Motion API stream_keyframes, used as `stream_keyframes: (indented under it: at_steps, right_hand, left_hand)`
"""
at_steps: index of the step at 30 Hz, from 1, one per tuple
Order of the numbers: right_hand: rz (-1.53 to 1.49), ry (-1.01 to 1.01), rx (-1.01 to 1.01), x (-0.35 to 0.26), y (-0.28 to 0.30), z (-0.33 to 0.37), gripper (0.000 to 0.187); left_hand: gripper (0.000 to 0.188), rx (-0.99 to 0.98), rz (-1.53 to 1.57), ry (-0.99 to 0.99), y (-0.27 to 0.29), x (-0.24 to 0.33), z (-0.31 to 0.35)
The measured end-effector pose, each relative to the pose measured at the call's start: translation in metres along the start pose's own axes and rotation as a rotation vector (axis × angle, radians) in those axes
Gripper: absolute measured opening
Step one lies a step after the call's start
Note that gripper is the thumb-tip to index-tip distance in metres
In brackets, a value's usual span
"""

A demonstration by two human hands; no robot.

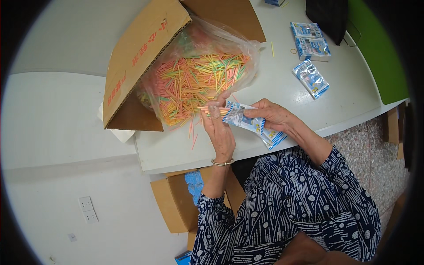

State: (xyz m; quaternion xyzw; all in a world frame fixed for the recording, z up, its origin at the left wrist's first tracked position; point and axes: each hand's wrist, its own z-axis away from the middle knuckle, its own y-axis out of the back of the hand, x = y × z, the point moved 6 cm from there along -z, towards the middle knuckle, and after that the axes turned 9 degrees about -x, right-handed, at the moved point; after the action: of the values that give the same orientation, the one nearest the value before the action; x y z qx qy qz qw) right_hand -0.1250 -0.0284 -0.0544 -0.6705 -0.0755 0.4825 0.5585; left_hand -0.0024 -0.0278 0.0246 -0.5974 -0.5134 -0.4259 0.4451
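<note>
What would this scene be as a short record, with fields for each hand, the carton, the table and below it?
Left hand: holds a few thin coloured sticks at the end of a blue-and-white packet
Right hand: grips that packet, with more packets below it
Carton: open; clear plastic bag holding many loose sticks
Table: white; other packets at far right
Below table edge: open cardboard box, something blue inside

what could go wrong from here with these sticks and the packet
The sticks in the left hand could slip out; stray ones lie on the table nearby. The bag is open and heaped, so a bump might spill more. The packet in the right hand looks thin, so sticks may snag its edge.
</note>
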Motion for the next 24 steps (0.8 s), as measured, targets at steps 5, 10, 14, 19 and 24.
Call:
stream_keyframes:
  at_steps: [5, 10, 14, 19, 24]
  right_hand:
    - [0.048, 0.044, -0.004, -0.002, -0.005, 0.000, 0.028]
    - [0.041, 0.088, -0.008, -0.001, 0.000, -0.001, 0.032]
    - [0.041, 0.132, -0.055, -0.004, -0.006, -0.002, 0.036]
    - [0.083, 0.150, -0.056, -0.005, -0.009, -0.001, 0.037]
    - [0.553, 0.306, -0.019, -0.028, -0.023, 0.008, 0.034]
  left_hand:
    - [0.025, -0.104, -0.032, 0.082, -0.004, -0.002, 0.002]
    - [0.031, -0.266, -0.214, 0.074, -0.011, 0.012, 0.001]
    - [0.036, -0.310, -0.403, -0.025, -0.012, 0.025, 0.001]
    - [0.041, -0.391, -0.832, -0.095, -0.011, 0.027, 0.001]
    - [0.044, -0.328, -0.560, 0.016, -0.007, 0.028, 0.000]
